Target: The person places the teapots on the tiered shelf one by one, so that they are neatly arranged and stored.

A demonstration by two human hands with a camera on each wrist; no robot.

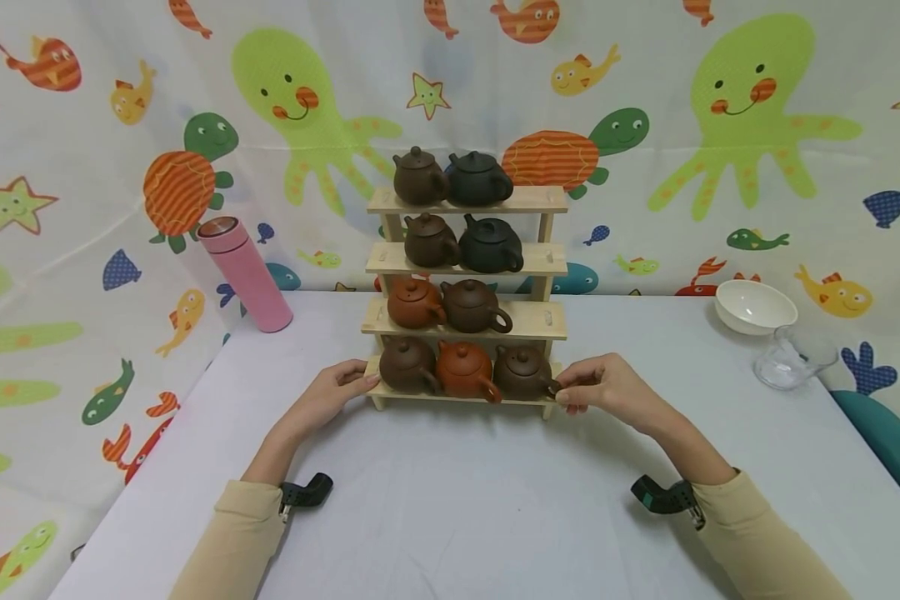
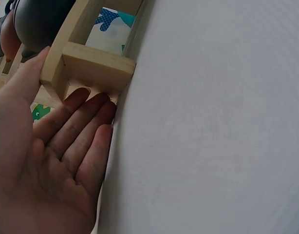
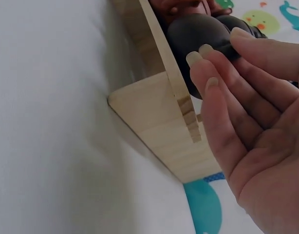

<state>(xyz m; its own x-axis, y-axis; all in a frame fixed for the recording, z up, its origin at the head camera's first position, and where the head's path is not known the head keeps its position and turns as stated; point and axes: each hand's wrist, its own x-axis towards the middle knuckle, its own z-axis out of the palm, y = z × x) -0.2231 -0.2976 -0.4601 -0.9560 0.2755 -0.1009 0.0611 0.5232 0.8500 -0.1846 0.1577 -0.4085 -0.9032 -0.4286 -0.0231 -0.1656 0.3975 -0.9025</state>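
A four-tier wooden rack stands on the table with small teapots on each tier. My left hand holds the left end of the bottom tier; in the left wrist view, the thumb lies on the shelf's edge and the fingers reach under it. At the tier's right end my right hand pinches the handle of a dark brown teapot, which sits on the shelf. Beside that pot are an orange-red teapot and another brown teapot. The right wrist view shows the thumb and fingertips at the handle.
On the upper tiers sit more teapots, among them a black teapot and a red one. A pink bottle stands at the back left. A white bowl and a clear glass pitcher are at the right.
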